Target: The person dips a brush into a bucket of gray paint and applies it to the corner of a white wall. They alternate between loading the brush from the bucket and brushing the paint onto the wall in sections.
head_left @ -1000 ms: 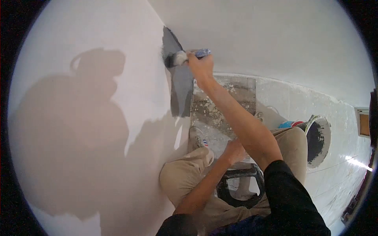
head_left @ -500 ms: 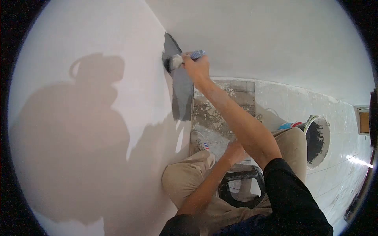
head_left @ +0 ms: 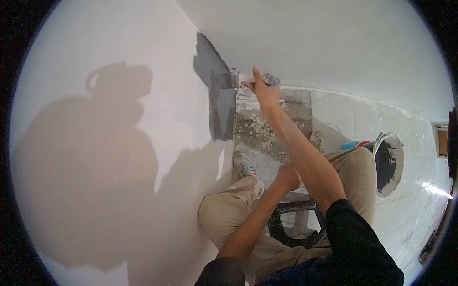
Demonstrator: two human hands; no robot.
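Observation:
My right hand (head_left: 267, 93) grips a paintbrush (head_left: 237, 80) by its handle, the thumb raised. A patterned wrapping, perhaps cloth, shows at the handle's end. The bristles rest on a grey coated strip (head_left: 223, 114) along the foot of the white wall (head_left: 167, 95), at the corner. The coat looks uneven, with darker streaks in its lower part. My left hand (head_left: 287, 178) hangs over my lap, above a black stool (head_left: 286, 233). The right forearm partly covers it, so its fingers are hidden.
A stained, speckled board (head_left: 267, 124) lies on the floor by the corner. To the right, a bucket (head_left: 393, 164) of dark grey coating stands on pale tiles (head_left: 410, 209), near a blue item (head_left: 350, 145) behind my knee. My shoe (head_left: 242, 164) is close to the wall.
My right hand and the brush have moved right and slightly down, away from the corner's upper part. Dark streaks now show on the strip's lower part. The left hand has barely shifted.

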